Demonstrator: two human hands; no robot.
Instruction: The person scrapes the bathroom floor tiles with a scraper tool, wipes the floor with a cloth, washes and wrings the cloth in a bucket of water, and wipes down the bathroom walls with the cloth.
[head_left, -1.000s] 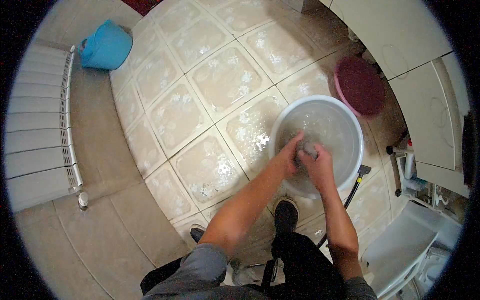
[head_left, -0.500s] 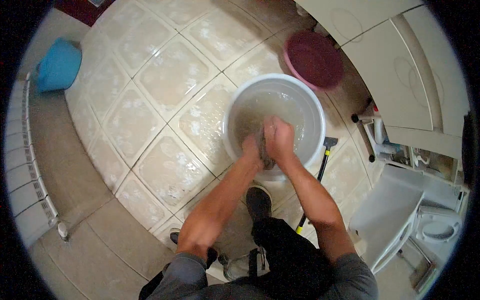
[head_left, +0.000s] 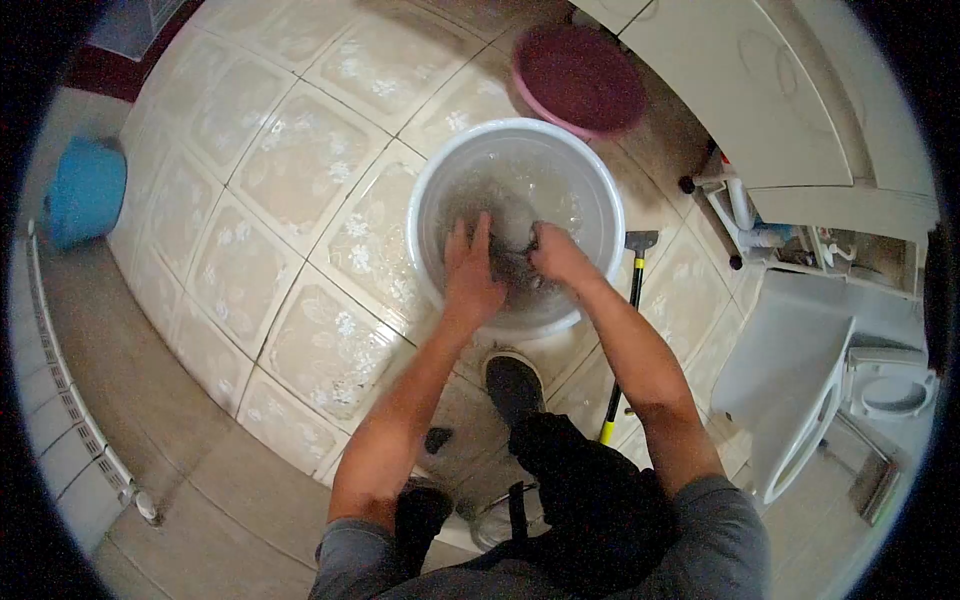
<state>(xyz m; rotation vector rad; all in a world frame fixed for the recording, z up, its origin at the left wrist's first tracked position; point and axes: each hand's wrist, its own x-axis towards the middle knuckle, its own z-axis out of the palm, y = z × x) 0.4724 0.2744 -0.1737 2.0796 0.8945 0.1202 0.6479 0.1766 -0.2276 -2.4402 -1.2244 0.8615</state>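
Note:
A white round basin (head_left: pixel 590 165) of murky water stands on the tiled floor in front of my feet. Inside it, a dark grey cloth (head_left: pixel 512 268) lies partly under the water between my hands. My left hand (head_left: pixel 473 272) reaches in at the left with its fingers spread, beside the cloth. On the right, my right hand (head_left: pixel 556 256) is closed on the cloth's edge. Some of the cloth is blurred by the water.
A maroon basin (head_left: pixel 580 80) sits just behind the white one. To the right lie a black and yellow-banded pole (head_left: pixel 637 285) and a white tub (head_left: pixel 785 350). A blue bucket (head_left: pixel 88 195) and a radiator (head_left: pixel 75 400) are at the left.
My hands were together on the cloth, bunched up; now they are apart, the left one with fingers spread, and the cloth is lower in the water. The view has shifted right.

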